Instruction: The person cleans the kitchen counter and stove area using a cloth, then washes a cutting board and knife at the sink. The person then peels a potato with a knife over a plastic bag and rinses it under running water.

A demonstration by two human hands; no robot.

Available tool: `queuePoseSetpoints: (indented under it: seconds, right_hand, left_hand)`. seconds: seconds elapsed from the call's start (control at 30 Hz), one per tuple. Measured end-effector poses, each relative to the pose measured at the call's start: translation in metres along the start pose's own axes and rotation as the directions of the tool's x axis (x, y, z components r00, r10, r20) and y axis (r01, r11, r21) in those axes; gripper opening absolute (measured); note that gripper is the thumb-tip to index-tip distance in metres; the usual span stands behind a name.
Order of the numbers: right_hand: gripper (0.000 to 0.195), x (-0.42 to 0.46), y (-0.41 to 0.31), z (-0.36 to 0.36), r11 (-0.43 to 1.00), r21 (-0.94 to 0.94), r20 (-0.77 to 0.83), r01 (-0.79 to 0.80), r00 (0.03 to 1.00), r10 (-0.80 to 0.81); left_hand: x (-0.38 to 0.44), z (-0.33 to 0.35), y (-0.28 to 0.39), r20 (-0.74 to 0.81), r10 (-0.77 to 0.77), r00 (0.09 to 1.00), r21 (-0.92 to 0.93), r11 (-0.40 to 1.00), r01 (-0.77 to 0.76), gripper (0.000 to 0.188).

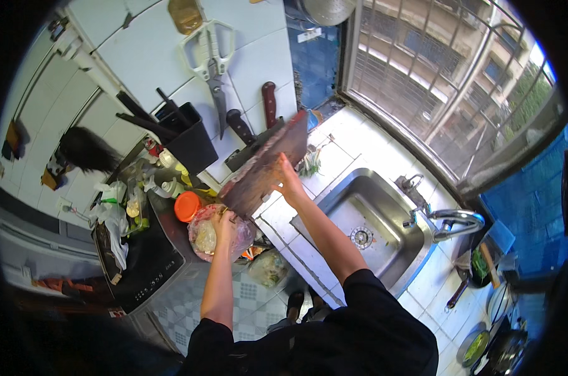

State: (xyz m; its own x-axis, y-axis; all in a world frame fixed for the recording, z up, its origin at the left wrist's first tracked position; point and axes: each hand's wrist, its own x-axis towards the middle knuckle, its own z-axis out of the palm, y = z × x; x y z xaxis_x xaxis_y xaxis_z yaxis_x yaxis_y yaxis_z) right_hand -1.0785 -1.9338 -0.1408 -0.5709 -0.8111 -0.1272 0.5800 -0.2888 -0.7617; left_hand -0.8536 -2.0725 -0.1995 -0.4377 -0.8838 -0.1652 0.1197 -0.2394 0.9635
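Observation:
A worn wooden cutting board (270, 164) stands tilted on its edge near the tiled wall. My right hand (291, 183) is against its broad face with the fingers spread. My left hand (224, 225) is at the board's lower left end, above a plastic bag (205, 237) of pale scraps; its fingers are curled, and whether they grip the board or the bag cannot be told. An orange-red lid (187, 207) is just left of the bag. Small green and white vegetable pieces (311, 162) lie on the counter behind the board.
A steel sink (373, 225) with a curved faucet (455, 221) is to the right. Kitchen scissors (211, 61) and knives (269, 103) are on the wall near a black utensil holder (190, 141). A black cooktop (147, 263) is at left. Another filled bag (268, 269) hangs or stands below.

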Motion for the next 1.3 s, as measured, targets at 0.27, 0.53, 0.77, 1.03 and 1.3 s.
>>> queuePoseSetpoints:
  seconds: [0.27, 0.53, 0.77, 1.03, 1.3]
  right_hand:
    - [0.049, -0.034, 0.047, -0.005, 0.968, -0.237, -0.249, -0.082, 0.968, 0.021]
    - [0.024, -0.203, 0.116, -0.033, 0.923, -0.334, -0.489, -0.192, 0.872, 0.005]
    - [0.023, -0.348, 0.138, -0.061, 0.855, -0.404, -0.544, -0.325, 0.837, 0.061]
    - [0.033, -0.533, 0.214, -0.096, 0.116, -0.624, -0.741, -0.773, 0.633, 0.224]
    - [0.031, -0.599, 0.227, -0.106, 0.271, -0.475, -0.813, -0.837, 0.536, 0.229]
  left_hand:
    - [-0.04, 0.031, 0.02, -0.056, 0.123, 0.991, 0.042, 0.992, -0.121, 0.003]
    - [-0.032, 0.016, 0.0, 0.016, 0.059, 0.998, 0.03, 0.998, -0.059, 0.008]
    - [0.011, -0.027, -0.058, 0.25, 0.269, 0.93, 0.218, 0.92, -0.325, 0.01]
    - [-0.024, -0.018, -0.07, 0.169, 0.606, 0.778, 0.561, 0.59, -0.581, 0.042]
    - [-0.222, -0.016, -0.153, 0.311, 0.296, 0.903, 0.492, 0.763, -0.419, 0.048]
